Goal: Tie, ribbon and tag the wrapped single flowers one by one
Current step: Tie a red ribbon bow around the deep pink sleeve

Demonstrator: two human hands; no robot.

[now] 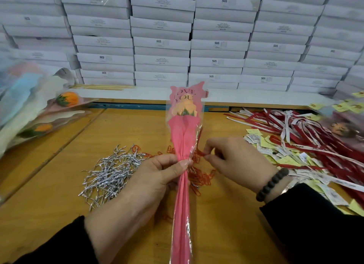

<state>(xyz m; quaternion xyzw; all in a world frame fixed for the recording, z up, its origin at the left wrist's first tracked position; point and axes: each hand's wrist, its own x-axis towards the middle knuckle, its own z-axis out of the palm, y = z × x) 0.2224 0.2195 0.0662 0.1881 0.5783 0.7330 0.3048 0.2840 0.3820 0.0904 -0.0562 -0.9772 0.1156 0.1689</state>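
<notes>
Left hand (157, 177) grips wrapped flower (184, 137) — right hand (232, 157) pinches, seemingly, a red clip (203, 155).

left hand (157, 175) gripping wrapped flower (184, 125), right hand (234, 157) pinching clip (201, 153)

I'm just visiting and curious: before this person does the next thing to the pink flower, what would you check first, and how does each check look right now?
1. Wrapped pink flower held steady: ok, the left hand grips its gathered neck and it stands upright.
2. Right hand has a fastener: ok, its fingertips pinch something thin and red; whether it is one of the red clips, cannot tell.
3. Flower already tied at the neck: cannot tell, the left fingers cover that spot.
4. Supplies close by: ok, silver twist ties lie to the left, red clips behind the stem.
5. Ribbons and yellow tags ready: ok, piled on the right.
</notes>
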